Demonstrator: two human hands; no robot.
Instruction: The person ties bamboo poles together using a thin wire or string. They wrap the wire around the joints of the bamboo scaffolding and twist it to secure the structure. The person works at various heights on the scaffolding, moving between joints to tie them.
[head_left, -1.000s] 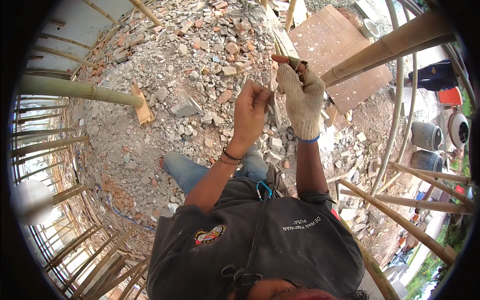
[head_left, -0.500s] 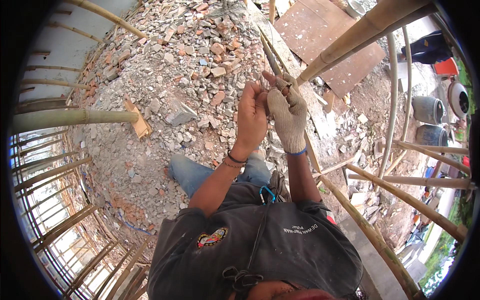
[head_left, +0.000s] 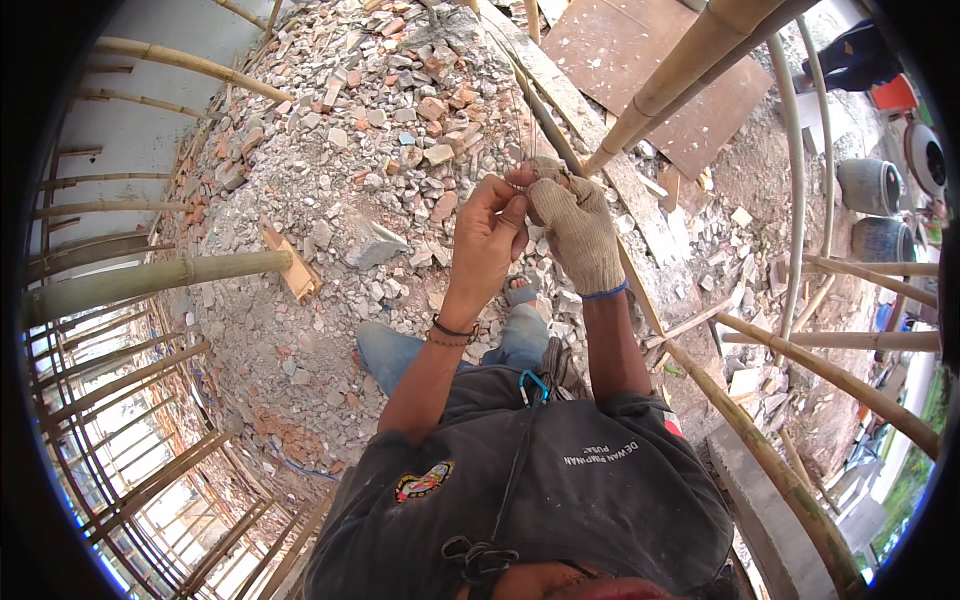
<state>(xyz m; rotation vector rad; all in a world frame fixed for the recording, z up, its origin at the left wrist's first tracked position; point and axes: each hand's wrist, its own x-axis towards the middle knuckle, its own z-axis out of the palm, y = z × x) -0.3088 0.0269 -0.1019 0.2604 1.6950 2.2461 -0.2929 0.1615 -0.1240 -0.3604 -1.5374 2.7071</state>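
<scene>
Thin wire (head_left: 519, 186) runs between my two hands in front of my chest, with fine strands rising beyond the fingers. My bare left hand (head_left: 490, 235) is closed, pinching the wire between thumb and fingers; dark bands circle its wrist. On my right hand (head_left: 575, 225) is a beige knit glove with a blue cuff. Its fingers curl around the wire's other side, close against the left fingertips. The gloved fingertips are partly hidden, and the wire's exact shape is too fine to make out.
Broken brick and concrete rubble (head_left: 400, 120) covers the ground ahead and left. A thick bamboo pole (head_left: 690, 75) slants past on the right, another (head_left: 160, 270) lies to the left. Further right are a brown board (head_left: 660, 60), blue-grey drums (head_left: 868, 187) and an orange bucket (head_left: 893, 93).
The fingers of both hands have shifted on the wire; my right index finger, raised before, is now curled in. My view has turned slightly, and a foot shows below my left hand.
</scene>
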